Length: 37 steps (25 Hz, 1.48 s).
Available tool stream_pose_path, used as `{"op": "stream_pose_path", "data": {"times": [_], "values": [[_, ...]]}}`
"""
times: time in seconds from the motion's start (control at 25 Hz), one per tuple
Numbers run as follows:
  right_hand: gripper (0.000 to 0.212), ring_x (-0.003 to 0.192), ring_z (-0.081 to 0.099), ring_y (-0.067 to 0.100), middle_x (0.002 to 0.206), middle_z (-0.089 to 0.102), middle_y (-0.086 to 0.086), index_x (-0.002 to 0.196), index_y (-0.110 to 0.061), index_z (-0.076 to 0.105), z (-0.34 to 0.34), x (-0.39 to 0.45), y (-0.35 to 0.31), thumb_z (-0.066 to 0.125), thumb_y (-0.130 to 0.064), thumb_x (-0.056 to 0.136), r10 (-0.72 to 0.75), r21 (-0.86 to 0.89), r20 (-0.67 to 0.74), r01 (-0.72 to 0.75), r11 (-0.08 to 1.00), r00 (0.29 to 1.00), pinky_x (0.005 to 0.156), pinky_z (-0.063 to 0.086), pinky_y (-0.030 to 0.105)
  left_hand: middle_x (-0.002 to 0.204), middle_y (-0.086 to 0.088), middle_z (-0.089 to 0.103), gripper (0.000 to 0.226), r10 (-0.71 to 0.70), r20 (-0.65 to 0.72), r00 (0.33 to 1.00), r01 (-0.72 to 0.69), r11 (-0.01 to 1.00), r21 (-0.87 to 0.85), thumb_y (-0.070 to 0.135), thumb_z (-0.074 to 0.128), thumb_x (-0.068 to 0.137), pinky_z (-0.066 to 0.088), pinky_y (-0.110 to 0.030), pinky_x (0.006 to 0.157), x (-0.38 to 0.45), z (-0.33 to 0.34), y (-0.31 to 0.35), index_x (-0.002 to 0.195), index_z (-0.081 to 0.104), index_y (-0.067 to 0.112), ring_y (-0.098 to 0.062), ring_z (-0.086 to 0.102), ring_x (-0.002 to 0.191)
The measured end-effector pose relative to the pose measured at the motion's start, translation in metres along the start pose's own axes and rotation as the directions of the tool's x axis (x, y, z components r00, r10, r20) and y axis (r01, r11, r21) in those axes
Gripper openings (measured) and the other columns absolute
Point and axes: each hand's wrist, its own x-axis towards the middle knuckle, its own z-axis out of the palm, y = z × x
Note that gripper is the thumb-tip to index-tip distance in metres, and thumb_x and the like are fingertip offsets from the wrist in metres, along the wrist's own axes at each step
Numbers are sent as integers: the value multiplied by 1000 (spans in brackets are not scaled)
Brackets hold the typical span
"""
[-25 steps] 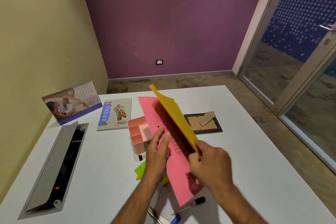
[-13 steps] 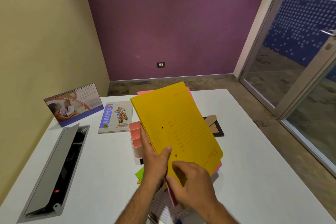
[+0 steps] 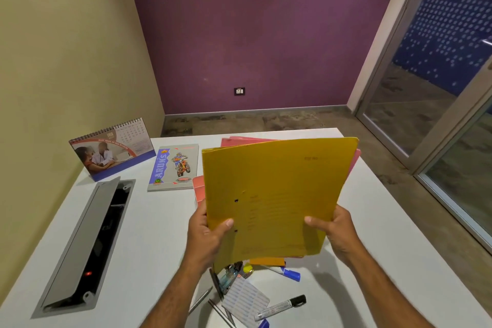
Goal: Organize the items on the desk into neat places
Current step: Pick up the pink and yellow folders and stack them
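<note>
A yellow folder (image 3: 277, 194) is being held up over the white desk (image 3: 149, 234) by both hands, with a pink folder (image 3: 356, 161) stacked directly behind it so that only pink slivers are showing along the top and right edges. The left hand (image 3: 203, 237) is gripping the stack at its lower left edge, thumb pressed on the yellow face and the other fingers hidden behind. The right hand (image 3: 339, 231) is clamping the lower right edge in the same manner, thumb lying across the front.

The stack is being held tilted, face toward the camera, its top edge leaning away, and its longer side running left to right between the two hands. Since it is being gripped at both ends, neither hand is nearer (the load is being shared evenly).

The coming move is judged to be a lowering of the aligned folders onto a bare part of the desk. Loose items are lying just beneath the lower edge: a blue marker (image 3: 288, 273), a black-capped marker (image 3: 281, 307), a blister strip (image 3: 245, 301) and what looks like a stapler or clip, too cluttered to tell. A notebook (image 3: 174, 168) and a desk calendar (image 3: 111, 149) are sitting to the left, well apart from the hands. A pink organiser is being mostly hidden behind the stack.
</note>
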Motion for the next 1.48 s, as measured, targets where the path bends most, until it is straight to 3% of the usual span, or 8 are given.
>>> {"op": "stream_pose_path", "data": {"times": [0.16,0.4,0.56,0.76,0.96,1.08,1.28,1.48], "values": [[36,102,67,31,109,73,5,110,-18,64,22,-9,25,76,-4,79,34,-27,2,-34,999,999,88,54,47,111,-2,68,51,-94,-64,993,95,995,13,-8,71,81,55,-46,90,-1,-20,-8,122,53,16,-23,67,102],[41,102,67,25,113,70,4,113,-22,59,39,-21,45,69,4,83,60,11,5,-60,998,998,87,55,45,110,4,68,58,-97,-78,992,98,995,11,-2,78,76,59,-22,68,-6,-30,-10,123,53,19,-13,67,98],[37,105,64,32,116,68,8,114,-18,58,41,-19,58,72,-3,83,109,-41,-61,-112,993,992,93,53,52,101,2,72,45,-126,-111,986,133,990,51,-3,79,74,59,-36,78,-3,-31,-16,109,62,19,-16,68,91],[51,110,61,30,122,64,5,127,-19,52,46,-20,63,75,-13,82,111,-102,-64,-117,988,992,99,49,53,107,1,72,50,-153,-96,984,157,987,41,4,80,75,57,-23,68,-2,-34,-22,119,60,16,-18,69,95],[38,103,60,27,118,63,4,118,-20,53,45,-21,68,72,-20,85,149,-138,-88,-161,977,985,96,49,49,107,0,72,47,-178,-74,981,183,981,69,3,78,78,59,-34,77,1,-36,-27,119,60,18,-21,69,98],[40,104,63,28,120,65,4,122,-20,55,47,-22,64,72,-25,86,117,-159,-74,-128,979,990,95,52,50,110,0,70,44,-176,-89,980,183,980,80,7,75,82,56,-45,86,1,-35,-24,120,59,21,-22,67,99],[27,97,67,20,103,73,-4,104,-28,64,33,-10,35,71,-10,85,5,-91,-8,-6,996,1000,82,54,40,108,7,70,38,-127,-123,984,136,988,71,14,74,84,55,-37,81,13,-25,-9,118,59,24,-15,66,98],[27,97,69,21,106,73,-1,108,-28,63,16,10,26,68,-12,87,-15,-90,12,16,996,1000,80,57,40,105,8,72,37,-145,-81,986,148,989,30,13,75,82,56,-34,78,38,-8,9,116,63,25,-13,69,94]]}}
